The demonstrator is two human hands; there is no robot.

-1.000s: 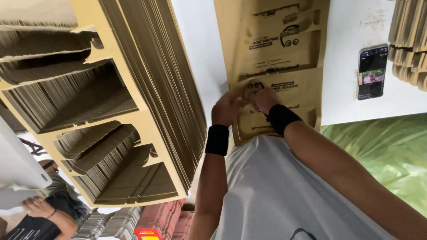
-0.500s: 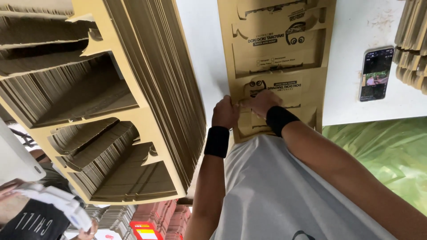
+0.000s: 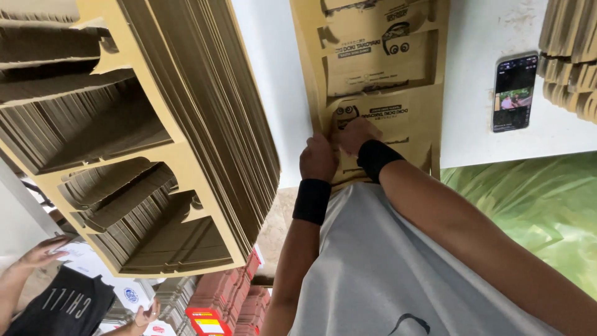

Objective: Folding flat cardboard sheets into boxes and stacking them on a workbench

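Note:
A flat die-cut brown cardboard sheet with dark print lies on the white table in front of me. My left hand, black wristband on the wrist, is curled on the sheet's near left part. My right hand, also with a black wristband, presses the same near panel just to the right of it. Both hands grip or fold the cardboard at its near edge; the fingertips are hidden under the knuckles.
A tall stack of identical die-cut cardboard sheets fills the left. A phone with a lit screen lies on the table to the right. More cardboard stacks stand far right. Green plastic sheeting hangs below the table. Another person's hands work at lower left.
My hands stay on the sheet's near panel with only small shifts. The other person at lower left has moved their arms, one hand now reaching higher.

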